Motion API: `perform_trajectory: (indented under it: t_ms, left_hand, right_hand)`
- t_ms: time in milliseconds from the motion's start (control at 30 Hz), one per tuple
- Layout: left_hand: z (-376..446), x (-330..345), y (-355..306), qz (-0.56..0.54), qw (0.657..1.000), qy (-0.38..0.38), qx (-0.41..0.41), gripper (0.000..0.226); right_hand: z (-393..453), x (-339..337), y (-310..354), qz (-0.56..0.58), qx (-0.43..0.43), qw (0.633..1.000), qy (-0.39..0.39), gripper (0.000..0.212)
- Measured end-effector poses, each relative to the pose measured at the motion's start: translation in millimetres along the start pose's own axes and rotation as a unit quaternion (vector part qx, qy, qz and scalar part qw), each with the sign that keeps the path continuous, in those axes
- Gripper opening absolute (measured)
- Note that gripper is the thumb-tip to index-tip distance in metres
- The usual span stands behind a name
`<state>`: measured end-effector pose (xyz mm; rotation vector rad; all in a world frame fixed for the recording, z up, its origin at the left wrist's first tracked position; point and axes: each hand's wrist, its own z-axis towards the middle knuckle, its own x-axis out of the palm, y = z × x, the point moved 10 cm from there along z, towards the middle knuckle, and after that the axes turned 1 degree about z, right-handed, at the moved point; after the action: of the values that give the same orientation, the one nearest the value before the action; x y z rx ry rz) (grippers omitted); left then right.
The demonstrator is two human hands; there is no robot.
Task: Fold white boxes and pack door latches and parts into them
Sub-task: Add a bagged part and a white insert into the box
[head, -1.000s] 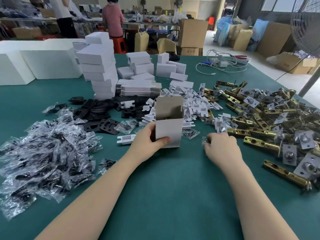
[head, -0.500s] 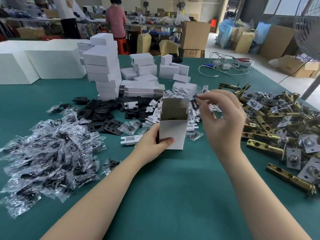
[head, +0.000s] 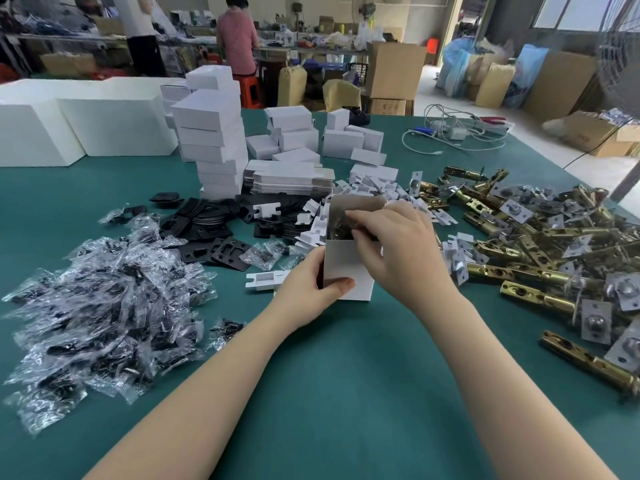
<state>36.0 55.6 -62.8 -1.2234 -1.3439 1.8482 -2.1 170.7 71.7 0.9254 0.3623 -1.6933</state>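
Observation:
A small white box [head: 341, 259] stands upright on the green table, its top flaps open. My left hand [head: 306, 289] grips the box's lower left side, thumb across the front. My right hand [head: 388, 242] is at the box's mouth, fingers curled, pinching a small clear bag of dark parts [head: 341, 225] that sits partly inside the box. Brass door latches [head: 540, 251] lie heaped to the right. Bagged screw packs [head: 100, 303] are piled at the left. Black plates [head: 211, 226] and white card inserts [head: 374, 192] lie behind the box.
Stacks of folded white boxes [head: 211, 140] and flat box blanks [head: 291, 180] stand at the back centre. Large white blocks [head: 83, 123] line the back left. Cables and chargers [head: 457, 133] lie back right. A person in pink [head: 237, 39] stands beyond the table among cardboard cartons.
My right hand picked up a small bag from beside the latches, lifted it above the box, and now has lowered it into the box's open top. My left hand kept its hold.

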Motion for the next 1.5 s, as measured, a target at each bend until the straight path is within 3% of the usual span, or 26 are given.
perform_trajectory:
  t_ms: [200, 300, 467, 600, 700, 767, 900, 967, 1133, 1300, 1367, 1500]
  left_hand:
    - [-0.5, 0.6, -1.0, -0.013, 1.0, -0.002, 0.004, 0.043]
    - [-0.2, 0.6, -0.8, -0.016, 1.0, -0.001, 0.003, 0.044]
    - [-0.3, -0.1, 0.4, -0.016, 1.0, 0.002, 0.001, 0.047]
    - [0.5, 0.5, -0.9, -0.016, 1.0, 0.002, 0.005, 0.046]
    - [1.0, 0.8, -0.8, -0.019, 1.0, 0.001, 0.007, 0.044]
    - [1.9, 1.1, 0.6, -0.018, 1.0, 0.001, 0.006, 0.042]
    - [-0.8, 1.8, -6.6, -0.022, 0.999, 0.002, 0.031, 0.038]
    - [-3.4, -1.4, -14.2, -0.031, 0.998, -0.018, 0.053, 0.033]
    - [-14.1, -26.6, -36.3, -0.037, 0.973, -0.158, 0.163, 0.036]
    - [-20.8, -28.7, -50.3, 0.012, 0.954, -0.179, 0.242, 0.037]
    - [-21.3, -28.6, -51.2, 0.023, 0.954, -0.18, 0.238, 0.035]
    - [-22.0, -30.6, -60.7, 0.05, 0.946, -0.179, 0.267, 0.029]
  right_hand:
    - [5.4, 1.9, -6.0, 0.029, 0.047, 0.997, 0.044, 0.032]
    - [13.6, 3.1, -4.3, 0.028, 0.032, 0.996, 0.081, 0.019]
    - [26.6, -20.5, -5.1, 0.053, 0.039, 0.997, 0.041, 0.016]
    - [31.3, -2.6, -1.4, -0.063, 0.007, 0.986, 0.151, 0.023]
    - [31.6, 10.1, -0.8, -0.086, 0.014, 0.976, 0.199, 0.026]
    - [34.9, 9.3, 2.1, -0.061, 0.014, 0.982, 0.176, 0.026]
    - [27.5, -19.3, -6.0, 0.072, 0.03, 0.997, -0.022, 0.018]
    - [12.8, -16.3, -21.8, 0.114, 0.071, 0.989, -0.068, 0.019]
    - [-35.1, 19.9, -47.0, 0.273, 0.173, 0.941, -0.098, 0.03]
    - [-48.2, 33.4, -49.1, 0.305, 0.176, 0.933, -0.072, 0.043]
    - [-47.8, 29.1, -51.1, 0.307, 0.165, 0.933, -0.086, 0.04]
    - [-44.2, 24.5, -50.6, 0.319, 0.145, 0.93, -0.109, 0.014]
